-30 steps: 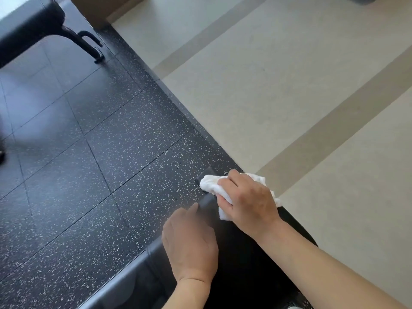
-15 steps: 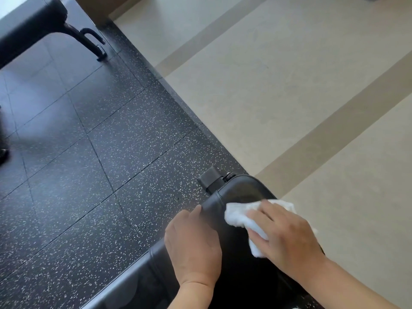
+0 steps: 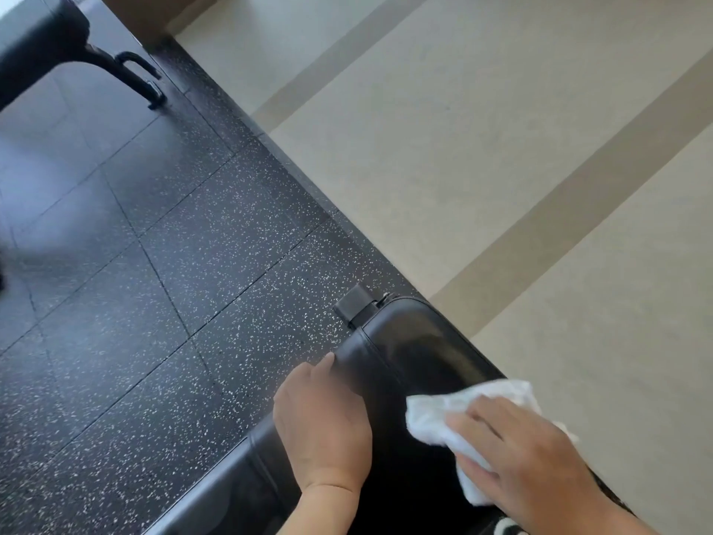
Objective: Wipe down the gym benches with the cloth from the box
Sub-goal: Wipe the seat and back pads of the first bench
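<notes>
Right hand [image 3: 536, 457] presses the white cloth [image 3: 455, 415] flat on the black bench [image 3: 420, 341] pad, its grip spread over the cloth — even pressure in overlapping strokes to the pad's rounded end would probably serve best. Left hand [image 3: 324, 422] steadies the pad's edge, fingers extended. No box or other container is visible; farther off stands a second bench [image 3: 42, 32].
</notes>
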